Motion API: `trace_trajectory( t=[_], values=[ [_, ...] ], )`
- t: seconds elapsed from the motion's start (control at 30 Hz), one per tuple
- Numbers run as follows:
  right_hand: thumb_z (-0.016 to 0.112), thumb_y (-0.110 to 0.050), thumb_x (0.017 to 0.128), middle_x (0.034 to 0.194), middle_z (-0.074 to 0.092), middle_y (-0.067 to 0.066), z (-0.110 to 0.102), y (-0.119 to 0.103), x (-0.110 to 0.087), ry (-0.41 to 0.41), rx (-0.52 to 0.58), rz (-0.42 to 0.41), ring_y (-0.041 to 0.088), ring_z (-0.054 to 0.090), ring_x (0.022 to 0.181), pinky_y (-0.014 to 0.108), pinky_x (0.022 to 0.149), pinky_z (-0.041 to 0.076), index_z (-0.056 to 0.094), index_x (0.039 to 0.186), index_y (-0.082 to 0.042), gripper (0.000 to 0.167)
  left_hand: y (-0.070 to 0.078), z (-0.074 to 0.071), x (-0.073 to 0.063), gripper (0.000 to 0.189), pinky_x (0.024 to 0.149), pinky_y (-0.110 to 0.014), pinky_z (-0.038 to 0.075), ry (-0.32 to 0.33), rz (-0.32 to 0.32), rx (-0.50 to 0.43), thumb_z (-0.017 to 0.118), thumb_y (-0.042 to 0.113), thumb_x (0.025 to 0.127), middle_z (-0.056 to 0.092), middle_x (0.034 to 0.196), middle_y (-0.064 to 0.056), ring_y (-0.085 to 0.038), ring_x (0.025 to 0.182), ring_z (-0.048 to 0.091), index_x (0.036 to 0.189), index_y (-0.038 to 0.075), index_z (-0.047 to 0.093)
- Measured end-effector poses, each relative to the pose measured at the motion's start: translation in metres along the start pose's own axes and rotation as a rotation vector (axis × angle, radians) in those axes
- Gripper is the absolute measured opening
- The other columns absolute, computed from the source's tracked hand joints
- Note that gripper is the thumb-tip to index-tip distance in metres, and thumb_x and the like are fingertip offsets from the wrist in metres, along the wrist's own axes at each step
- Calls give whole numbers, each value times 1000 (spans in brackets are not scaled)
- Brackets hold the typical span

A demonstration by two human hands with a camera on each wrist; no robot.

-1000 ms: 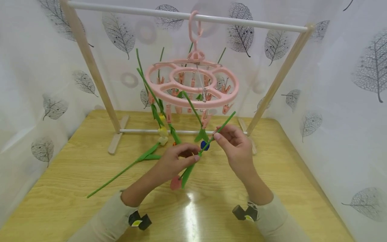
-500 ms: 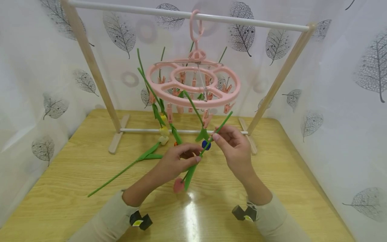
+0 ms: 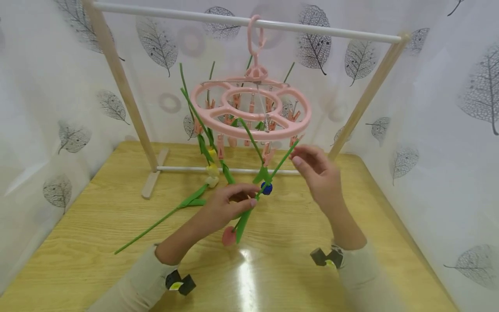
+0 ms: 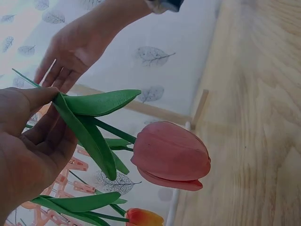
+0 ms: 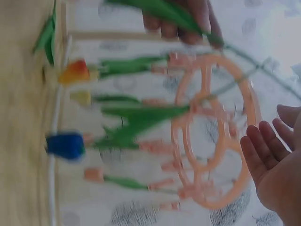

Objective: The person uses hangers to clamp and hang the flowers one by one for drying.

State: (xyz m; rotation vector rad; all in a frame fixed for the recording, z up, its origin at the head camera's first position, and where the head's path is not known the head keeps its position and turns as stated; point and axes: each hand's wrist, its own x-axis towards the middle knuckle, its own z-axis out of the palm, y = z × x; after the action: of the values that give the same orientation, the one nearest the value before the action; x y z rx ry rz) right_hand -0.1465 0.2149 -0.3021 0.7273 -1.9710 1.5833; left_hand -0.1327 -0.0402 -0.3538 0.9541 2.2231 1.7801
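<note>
My left hand [image 3: 230,203] pinches an artificial tulip by its green stem, just at the leaves. Its pink bloom [image 4: 170,155] points down toward the table, and the bare stem [image 3: 283,161] slants up to the right. Beside the stem's upper end is my right hand [image 3: 320,175], its fingers loosely extended and holding nothing in the right wrist view. Behind both hands hangs a round pink clip hanger [image 3: 249,130]. Tulips hang head down from its clips, among them a blue one [image 5: 66,145], an orange-yellow one [image 5: 75,71] and a yellow one [image 3: 212,170].
A wooden stand with a white top rod [image 3: 331,30] carries the hanger by its hook. One loose flower with a long green stem [image 3: 152,228] lies on the table [image 3: 97,268] at the left. Leaf-patterned curtains [image 3: 440,182] enclose the table.
My right hand has let go of the tulip stem and moved a little right and up. My left hand keeps its pinch on the tulip, nearly in place.
</note>
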Motion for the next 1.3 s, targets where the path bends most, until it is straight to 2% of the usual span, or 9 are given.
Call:
trace_trajectory(
  t=[0.07,0.23,0.37,0.6,0.77,0.9,1.03,1.17,1.3],
  values=[
    [62,11,93,113,69,12,-14,6,16,-2,-52,-49,15,66,107,25,96,54,62,119,12,26,2,-1,0,31,81,-31,58,3,6,-2,64,19,101,71,110,-1,-18,97,67,131,15,66],
    [63,16,90,118,66,3,-44,21,54,-53,-156,-132,14,62,113,30,104,50,66,116,12,27,5,-3,-1,31,80,-31,59,10,-1,-2,65,18,100,71,109,-1,-18,96,67,130,14,67],
    [67,15,88,119,65,1,-58,28,74,-101,-210,-137,10,60,116,29,104,49,68,117,9,29,5,-3,-3,30,76,-31,59,17,-27,-4,66,20,100,71,109,-3,-19,95,67,130,16,67],
    [71,2,92,135,61,16,-72,31,95,-213,-361,-70,8,50,131,25,113,39,70,122,-2,31,5,-4,-2,30,75,-31,59,24,-24,-4,67,20,99,72,107,0,-19,94,67,129,17,68],
    [71,-8,95,143,58,13,-74,29,100,-297,-402,28,16,46,139,41,119,33,71,125,-10,31,6,-4,-1,30,76,-30,59,16,-9,-8,66,17,99,72,109,-1,-18,95,67,129,15,68],
    [72,-12,94,141,60,10,-71,28,98,-313,-425,45,14,49,136,49,119,33,72,123,-10,29,7,-4,-2,29,78,-30,59,13,-4,-11,66,17,99,71,110,-1,-18,96,67,128,14,69],
    [74,-8,92,133,64,9,-67,25,92,-297,-430,-10,7,51,129,39,115,39,74,118,-8,27,9,-4,-3,29,80,-30,59,17,-4,-13,67,16,99,68,114,-3,-19,98,67,128,11,69],
    [76,5,86,122,68,12,-60,22,87,-278,-377,-105,6,54,122,25,109,41,76,112,-4,28,10,-5,-3,30,80,-30,59,38,-10,-5,67,17,99,68,116,-4,-19,98,66,127,9,68],
    [76,12,81,113,70,14,-51,17,83,-261,-336,-199,8,57,117,23,104,42,76,108,-1,30,11,-6,-3,28,78,-30,59,79,5,5,67,18,99,72,111,-4,-18,95,68,126,11,69]
  ],
)
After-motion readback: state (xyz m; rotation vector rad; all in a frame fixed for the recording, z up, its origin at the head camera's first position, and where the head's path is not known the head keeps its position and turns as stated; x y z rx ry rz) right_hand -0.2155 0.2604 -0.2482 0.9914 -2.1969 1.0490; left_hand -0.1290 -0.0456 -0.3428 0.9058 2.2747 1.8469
